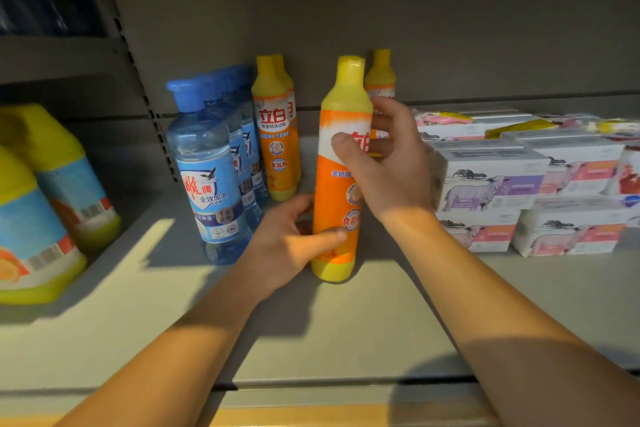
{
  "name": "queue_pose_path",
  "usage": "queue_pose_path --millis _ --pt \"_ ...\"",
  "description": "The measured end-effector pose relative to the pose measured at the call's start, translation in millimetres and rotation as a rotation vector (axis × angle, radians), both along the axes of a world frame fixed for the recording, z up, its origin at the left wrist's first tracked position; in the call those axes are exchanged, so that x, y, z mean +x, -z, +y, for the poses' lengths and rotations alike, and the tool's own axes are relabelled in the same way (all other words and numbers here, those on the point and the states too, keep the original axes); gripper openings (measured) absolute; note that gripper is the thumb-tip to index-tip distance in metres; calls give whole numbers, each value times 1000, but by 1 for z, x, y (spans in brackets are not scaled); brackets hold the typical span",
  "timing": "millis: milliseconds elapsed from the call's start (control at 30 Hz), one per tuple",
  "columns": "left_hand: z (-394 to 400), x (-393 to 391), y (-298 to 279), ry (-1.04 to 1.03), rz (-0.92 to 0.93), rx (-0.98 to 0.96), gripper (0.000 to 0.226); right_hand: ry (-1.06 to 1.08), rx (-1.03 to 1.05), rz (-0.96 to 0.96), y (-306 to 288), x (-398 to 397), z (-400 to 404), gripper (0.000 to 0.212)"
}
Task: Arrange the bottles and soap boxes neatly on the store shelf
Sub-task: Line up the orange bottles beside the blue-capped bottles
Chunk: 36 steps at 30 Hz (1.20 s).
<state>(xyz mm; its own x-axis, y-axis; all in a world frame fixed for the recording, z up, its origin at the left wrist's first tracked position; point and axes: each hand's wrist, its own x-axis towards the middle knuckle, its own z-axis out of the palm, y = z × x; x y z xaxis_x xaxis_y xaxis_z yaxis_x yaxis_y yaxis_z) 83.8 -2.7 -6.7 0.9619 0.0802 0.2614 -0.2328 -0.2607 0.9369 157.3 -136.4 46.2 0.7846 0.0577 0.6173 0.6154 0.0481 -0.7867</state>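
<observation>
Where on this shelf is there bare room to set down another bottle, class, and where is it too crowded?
Free: the front strip of the shelf, crossed only by the forearms, and the gap between the blue bottles and the orange bottle that the left hand and right hand hold. Crowded: the soap boxes stacked at right and the yellow jugs at left.

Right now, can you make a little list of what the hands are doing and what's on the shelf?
held: orange bottle, upright, base on the shelf
left hand: grips the bottle low
right hand: grips the bottle's middle
left of it: blue bottles in a row
behind: more orange bottles
right: soap boxes, stacked
far left: big yellow jugs
</observation>
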Motion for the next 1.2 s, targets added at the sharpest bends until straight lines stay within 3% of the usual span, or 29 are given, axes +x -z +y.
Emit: queue_pose_path --millis 233,367,567,733,867,933,1067,1200 --pt "14 2 2 98 20 -132 58 -203 -146 -17 4 -1 -2 62" --pt "20 -1 1 50 26 68 45 -193 -205 5 9 0 -3 67" --pt "6 -13 -5 -119 -5 185 32 -184 -239 79 22 0 -6 56" --pt "7 -47 4 -323 -59 561 37 -133 -437 121 33 -9 -10 68" --pt "28 -79 10 -346 117 972 49 -64 -539 41 55 -19 -13 61" --pt "36 -90 13 -352 182 1008 51 -39 -553 51 56 -18 -7 60" --pt "37 -95 19 -386 132 1034 47 -16 -593 62 52 -9 20 66" --pt "38 -94 22 -410 95 1043 42 12 -622 48 50 1 48 60"
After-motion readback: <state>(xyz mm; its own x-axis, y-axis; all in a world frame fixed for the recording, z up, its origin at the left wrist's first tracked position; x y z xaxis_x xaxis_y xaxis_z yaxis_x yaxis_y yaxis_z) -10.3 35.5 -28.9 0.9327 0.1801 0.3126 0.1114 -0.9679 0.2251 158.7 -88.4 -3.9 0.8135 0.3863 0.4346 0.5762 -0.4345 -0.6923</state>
